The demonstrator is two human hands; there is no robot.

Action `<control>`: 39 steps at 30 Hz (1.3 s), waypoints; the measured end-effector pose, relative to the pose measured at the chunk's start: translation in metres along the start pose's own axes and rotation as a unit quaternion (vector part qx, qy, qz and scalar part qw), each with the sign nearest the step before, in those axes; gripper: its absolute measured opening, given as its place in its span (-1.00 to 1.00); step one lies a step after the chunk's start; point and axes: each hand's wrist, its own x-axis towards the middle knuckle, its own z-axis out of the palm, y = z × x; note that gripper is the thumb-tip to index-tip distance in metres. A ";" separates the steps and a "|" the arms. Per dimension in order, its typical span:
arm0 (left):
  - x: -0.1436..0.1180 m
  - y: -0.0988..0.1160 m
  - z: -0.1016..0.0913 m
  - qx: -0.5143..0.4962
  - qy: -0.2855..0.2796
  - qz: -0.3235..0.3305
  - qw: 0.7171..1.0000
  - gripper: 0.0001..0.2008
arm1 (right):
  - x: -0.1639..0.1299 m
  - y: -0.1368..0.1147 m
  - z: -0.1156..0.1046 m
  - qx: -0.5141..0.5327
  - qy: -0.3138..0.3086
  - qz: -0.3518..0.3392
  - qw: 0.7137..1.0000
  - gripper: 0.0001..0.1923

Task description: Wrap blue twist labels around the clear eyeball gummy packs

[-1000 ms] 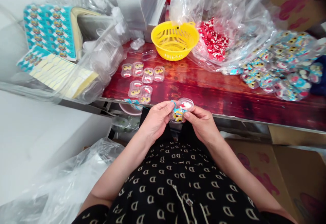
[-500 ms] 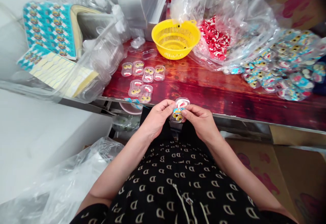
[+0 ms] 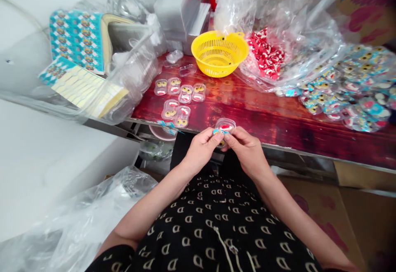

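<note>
Both hands, left [image 3: 201, 150] and right [image 3: 247, 152], pinch one small clear case [image 3: 225, 126] between fingertips at the near edge of the red worktop [image 3: 262, 115]. Six filled cases [image 3: 179, 98] lie far left of it.

Bright, soft daylight fills the scene, with hardly any hard shadow. The glossy red worktop [image 3: 266, 115] shows pale sheen at its far left, and the clear plastic bags [image 3: 287, 24] on the far right glint white. The middle is sharp; the corners darken and smear, and straight edges bow outward toward the frame's borders.
</note>
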 end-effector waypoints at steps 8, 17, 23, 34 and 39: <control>-0.001 -0.015 0.003 -0.039 -0.054 -0.133 0.989 -0.56 | 0.020 -0.002 -0.031 0.010 0.058 0.071 0.996 -0.85; -0.006 -0.017 -0.009 -0.074 -0.015 -0.131 0.989 -0.67 | 0.153 -0.082 -0.128 0.180 0.355 0.010 0.917 -0.37; -0.013 -0.027 -0.024 -0.096 0.028 -0.138 0.985 -0.67 | 0.108 -0.043 -0.025 0.073 0.000 0.068 0.995 -0.89; -0.025 -0.025 -0.042 -0.112 0.125 -0.083 0.982 -0.62 | 0.123 -0.006 0.089 -0.550 -0.159 -0.103 0.813 -0.67; -0.027 -0.025 -0.045 -0.115 0.145 -0.064 0.981 -0.38 | 0.124 -0.012 0.098 -0.575 -0.179 -0.056 0.797 -0.70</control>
